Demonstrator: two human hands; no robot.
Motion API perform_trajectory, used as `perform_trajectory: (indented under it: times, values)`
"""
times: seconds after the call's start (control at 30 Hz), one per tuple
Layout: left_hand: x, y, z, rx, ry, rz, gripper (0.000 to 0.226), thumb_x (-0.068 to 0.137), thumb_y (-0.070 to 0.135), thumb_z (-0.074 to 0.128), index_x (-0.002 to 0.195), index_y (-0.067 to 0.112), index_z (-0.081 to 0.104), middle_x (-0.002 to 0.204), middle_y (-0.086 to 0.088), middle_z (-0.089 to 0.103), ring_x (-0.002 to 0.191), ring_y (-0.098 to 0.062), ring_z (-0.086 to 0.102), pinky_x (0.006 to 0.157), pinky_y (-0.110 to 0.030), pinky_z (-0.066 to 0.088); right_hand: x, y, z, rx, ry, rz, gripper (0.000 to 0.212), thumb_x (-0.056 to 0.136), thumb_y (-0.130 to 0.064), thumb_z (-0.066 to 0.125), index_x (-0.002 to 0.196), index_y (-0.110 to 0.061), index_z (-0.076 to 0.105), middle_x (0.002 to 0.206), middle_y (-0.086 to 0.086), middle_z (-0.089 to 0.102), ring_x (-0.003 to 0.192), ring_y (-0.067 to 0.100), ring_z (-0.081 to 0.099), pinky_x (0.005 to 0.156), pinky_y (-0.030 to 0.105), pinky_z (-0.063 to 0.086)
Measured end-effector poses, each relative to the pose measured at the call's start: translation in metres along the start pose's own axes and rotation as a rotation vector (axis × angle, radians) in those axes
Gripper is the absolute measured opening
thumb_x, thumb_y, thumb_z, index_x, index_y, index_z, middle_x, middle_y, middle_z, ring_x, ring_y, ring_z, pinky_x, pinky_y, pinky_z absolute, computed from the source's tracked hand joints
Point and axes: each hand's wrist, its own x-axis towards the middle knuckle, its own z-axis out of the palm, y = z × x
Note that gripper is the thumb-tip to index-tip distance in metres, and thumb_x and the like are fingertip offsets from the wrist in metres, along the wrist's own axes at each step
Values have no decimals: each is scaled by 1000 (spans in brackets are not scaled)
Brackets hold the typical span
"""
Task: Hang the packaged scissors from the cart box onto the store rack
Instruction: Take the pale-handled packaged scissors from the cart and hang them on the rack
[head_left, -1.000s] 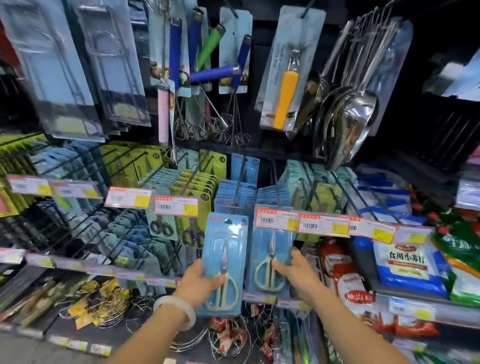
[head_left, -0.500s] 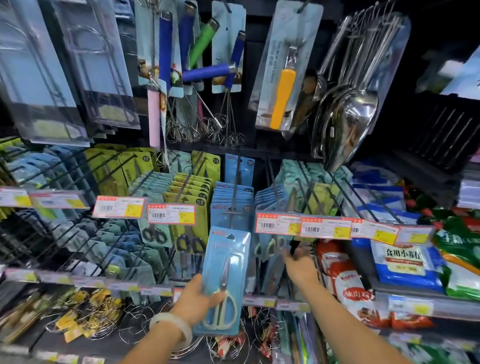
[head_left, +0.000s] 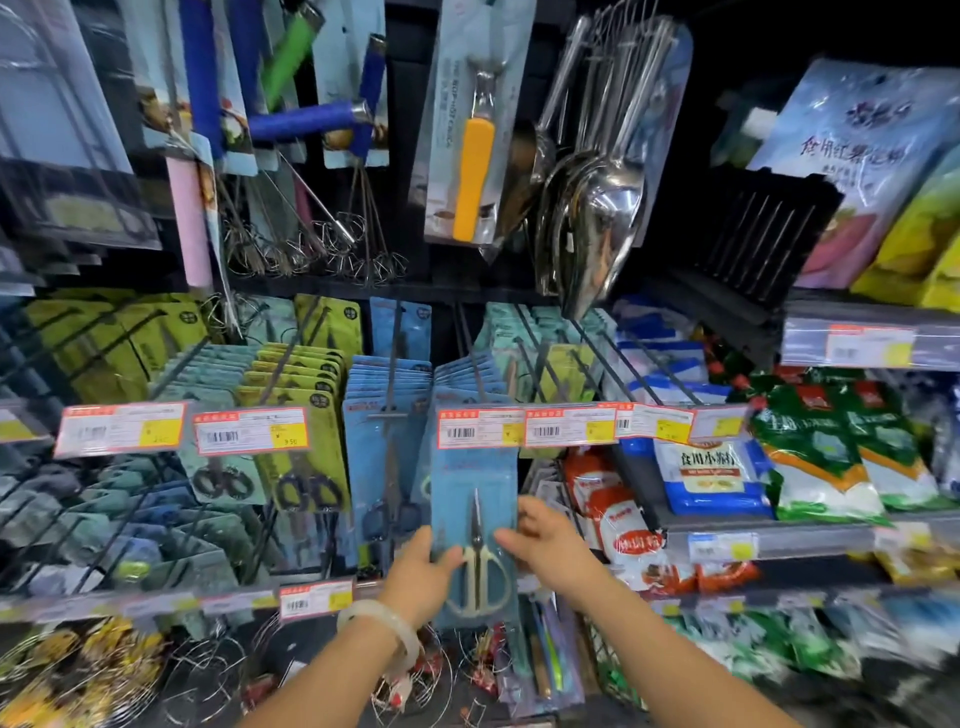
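Note:
A blue card pack with pale-handled scissors (head_left: 475, 519) stands upright in front of the store rack, its top tucked behind a price tag (head_left: 480, 427). My left hand (head_left: 421, 574) grips its lower left edge, thumb across the front. My right hand (head_left: 543, 540) holds its right edge, fingers reaching over the front. Rows of the same blue packs (head_left: 389, 384) hang on rack pegs (head_left: 397, 343) just behind. The cart box is out of view.
Green and teal scissor packs (head_left: 291, 374) fill pegs to the left. Whisks, a yellow-handled tool (head_left: 475, 176) and steel ladles (head_left: 597, 208) hang above. Bagged foods (head_left: 711, 478) sit on shelves at the right. Wire items (head_left: 208, 670) lie below.
The left hand carried the scissors pack rightward and up to the right-hand peg row. The right hand left the hung packs and took hold of this pack's right edge.

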Motion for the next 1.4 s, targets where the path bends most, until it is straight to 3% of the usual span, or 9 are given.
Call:
perform_trajectory:
  times: [0.23,0.47,0.57,0.63,0.83,0.9,1.07,1.23,1.4]
  values:
    - [12,35,-6,-79,67,19,17,93,16,54,108,9,58,103,-7,65,95,-23,64,88,-38,52,16,-19,-5,23,127,-68,30,92,-7,55,122,-8,51,113,14,63,109,29,60,98,42,48]
    - [13,28,-5,-52,75,-17,11,92,15,56,101,11,59,103,-9,67,96,-24,65,90,-39,52,23,-2,1,-12,122,-7,14,92,-17,57,105,-21,56,115,19,63,108,32,60,97,48,48]
    - [18,32,-5,-85,104,-35,15,92,14,56,105,8,61,100,-9,67,95,-24,64,88,-37,51,35,-4,0,-54,138,12,36,92,-19,56,126,-8,49,120,11,60,113,27,57,100,37,46]
    - [25,35,-5,-62,122,-52,13,92,16,56,103,9,58,101,-9,65,93,-25,62,86,-34,50,43,-8,0,-89,138,-2,29,93,-15,54,119,-3,51,106,14,61,100,27,59,84,29,45]
    - [38,48,-10,61,204,-68,52,95,23,50,141,6,32,128,-16,53,89,-19,51,82,-29,45,69,-13,0,-286,192,69,32,96,-31,46,120,-9,46,117,16,56,94,23,54,77,31,41]
    - [32,46,-10,154,178,-73,56,96,23,49,144,8,25,135,-17,49,82,-19,53,78,-29,47,68,-11,0,-382,152,136,45,97,-38,41,129,-6,41,122,18,56,97,29,58,76,34,44]
    - [10,38,1,485,28,34,58,95,22,50,146,12,24,149,-11,35,135,-27,38,108,-35,34,50,20,-4,-502,136,215,57,92,-42,49,133,-2,41,131,16,53,113,30,55,83,30,45]
    - [-3,29,32,942,-124,235,65,94,26,50,148,11,17,155,-9,21,144,-26,17,119,-36,17,0,43,-12,-697,100,261,57,92,-30,55,139,-6,35,140,16,41,127,31,45,103,34,40]
    - [-19,20,83,1127,-309,269,70,94,18,48,150,14,6,159,-9,-1,147,-28,-4,119,-44,5,-61,88,-32,-752,163,367,50,88,-34,57,130,-10,42,133,15,46,121,32,45,101,38,42]
